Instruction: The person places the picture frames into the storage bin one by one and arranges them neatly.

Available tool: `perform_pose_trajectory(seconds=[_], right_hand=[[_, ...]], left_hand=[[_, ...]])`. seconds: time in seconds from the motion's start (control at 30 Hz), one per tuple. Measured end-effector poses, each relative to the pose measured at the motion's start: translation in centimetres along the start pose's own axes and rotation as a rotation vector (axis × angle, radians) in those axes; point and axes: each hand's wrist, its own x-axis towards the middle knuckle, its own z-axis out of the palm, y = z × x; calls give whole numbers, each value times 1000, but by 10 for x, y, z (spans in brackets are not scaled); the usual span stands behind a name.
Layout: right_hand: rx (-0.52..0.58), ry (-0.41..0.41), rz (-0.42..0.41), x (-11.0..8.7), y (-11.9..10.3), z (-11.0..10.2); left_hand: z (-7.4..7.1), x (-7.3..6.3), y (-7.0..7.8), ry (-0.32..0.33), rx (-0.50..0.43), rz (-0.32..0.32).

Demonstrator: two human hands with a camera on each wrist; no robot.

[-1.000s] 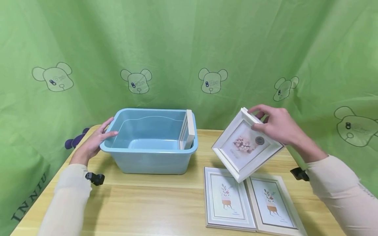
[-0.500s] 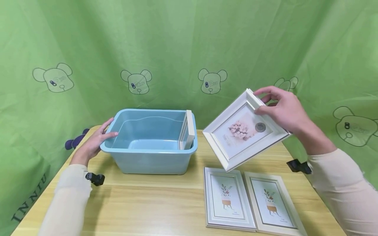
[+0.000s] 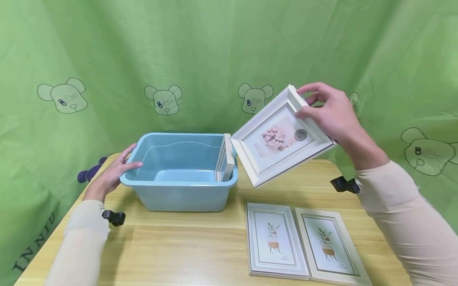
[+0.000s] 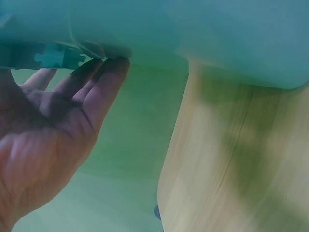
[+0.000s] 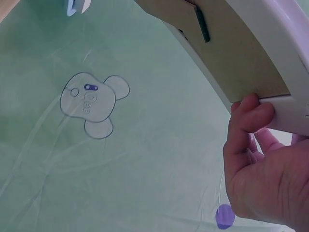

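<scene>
My right hand (image 3: 334, 113) pinches a white picture frame (image 3: 247, 165) with a pink flower print by its upper edge. The frame is tilted in the air, its lower-left corner overlapping the right end of a light blue plastic basin (image 3: 182, 198). Its brown backing board (image 5: 241, 53) faces the right wrist view, where fingertips press the back. My left hand (image 3: 112, 172) holds the basin's left rim, thumb over the inside and fingers outside under the lip (image 4: 43, 53). Inside the basin, another white picture frame (image 3: 226, 159) stands on edge against the right wall.
Two frames with plant prints, a white one (image 3: 261, 270) and a cream one (image 3: 352, 278), lie side by side on the wooden table (image 3: 171, 254) at front right. A green curtain (image 3: 211, 47) hangs behind. A purple object (image 3: 87, 173) shows past the table's left edge.
The right hand has lifted the flower-print picture frame up and then leftward, from over the two lying frames to beside the basin. The left hand stays on the rim.
</scene>
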Motion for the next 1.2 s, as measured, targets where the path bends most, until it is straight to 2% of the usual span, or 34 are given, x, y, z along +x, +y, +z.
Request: perform_pose_trajectory(seconds=[0.2, 0.57, 0.8, 1.2], right_hand=[[75, 14, 8, 5, -11, 10], [183, 2, 73, 20, -26, 26], [215, -5, 88, 27, -25, 39], [286, -69, 129, 47, -20, 64]], left_hand=[[0, 0, 0, 7, 7, -4], [2, -1, 3, 11, 30, -10], [2, -1, 3, 17, 55, -12], [0, 0, 1, 18, 68, -10]])
